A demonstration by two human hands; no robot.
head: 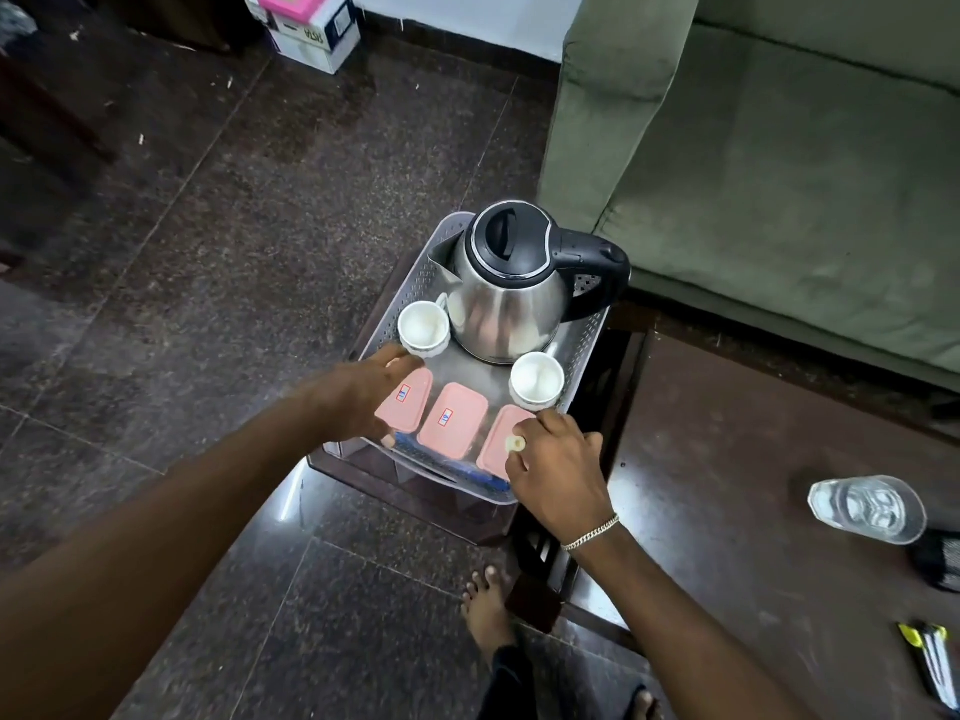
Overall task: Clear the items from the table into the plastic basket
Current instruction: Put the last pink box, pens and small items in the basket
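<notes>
A translucent grey plastic basket point(415, 288) stands on a dark low stool point(415, 498). In it are a steel kettle point(504, 298) with a black lid and handle, two white cups point(423, 327) point(536, 379), and three pink-lidded boxes in a row at the near side. My left hand point(363, 397) lies over the left pink box point(413, 405), fingers reaching toward the left cup and thumb at the box's near end. My right hand point(556, 470) is curled on the right pink box point(496, 452). The middle pink box point(453, 420) is uncovered.
A dark brown table point(727, 485) at the right carries a glass of water point(867, 509), a black object point(940, 561) and a yellow-black tool point(930, 662). A green sofa point(779, 174) stands behind. My bare foot point(485, 610) is on the dark tile floor.
</notes>
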